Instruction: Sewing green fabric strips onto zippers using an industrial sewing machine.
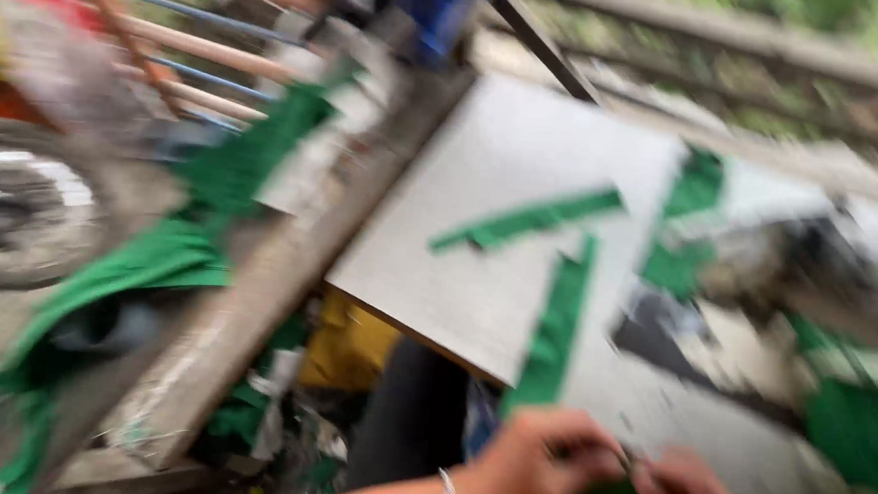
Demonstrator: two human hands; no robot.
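Pinching a green fabric strip point(552, 343) between both hands at the tabletop's point(502, 200) near edge: my left hand point(533, 467) and right hand point(692, 491) meet there, though blur hides how each grip closes.

two cloth strips point(536, 220) lie on the board point(483, 179) that tops the bench, one across the middle, the other running down to its near edge. a wheel point(20, 210) stands far left. heaped cloth point(158, 262) lies between wheel and bench. both hands sit at the near edge, left hand point(533, 462) beside right hand point(692, 491).
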